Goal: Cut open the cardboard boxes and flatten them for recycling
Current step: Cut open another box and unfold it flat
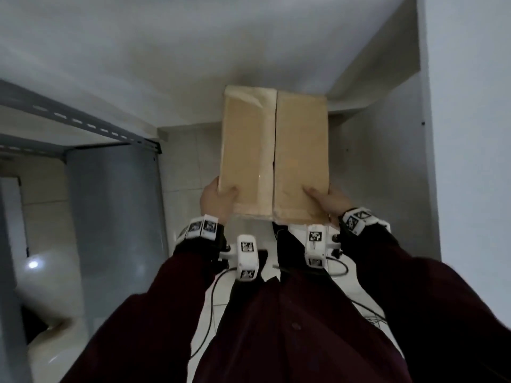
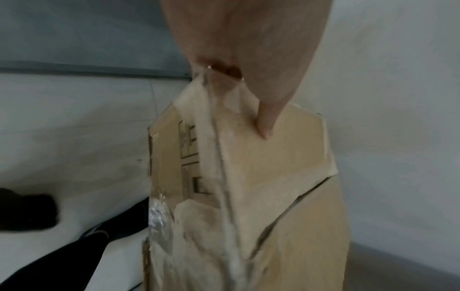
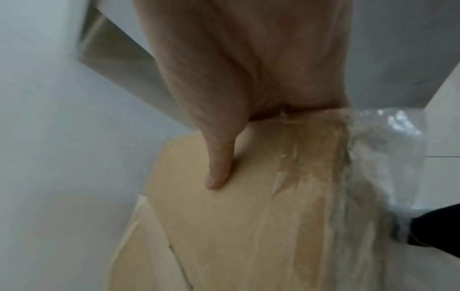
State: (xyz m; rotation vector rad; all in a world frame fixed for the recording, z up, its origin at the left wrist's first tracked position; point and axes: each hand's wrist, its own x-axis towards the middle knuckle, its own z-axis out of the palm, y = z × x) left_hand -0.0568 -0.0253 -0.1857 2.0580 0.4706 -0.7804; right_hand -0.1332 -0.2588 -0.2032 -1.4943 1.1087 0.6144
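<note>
A brown cardboard box [image 1: 273, 153] is held in the air in front of me, its top face towards me with a slit seam down the middle and strips of clear tape. My left hand [image 1: 218, 197] grips its near left corner, thumb on top, fingers hidden beneath. My right hand [image 1: 329, 199] grips the near right corner the same way. In the left wrist view the left thumb [image 2: 266, 126] presses the box [image 2: 273, 177] beside loose tape. In the right wrist view the right thumb [image 3: 219, 169] lies flat on the cardboard [image 3: 236, 226].
A grey metal shelf frame [image 1: 83, 125] and panel stand at the left. White walls [image 1: 470, 134] close in ahead and at the right, forming a narrow corner. Pale floor tiles [image 1: 188, 161] lie below. Cables [image 1: 213, 299] trail on the floor by my legs.
</note>
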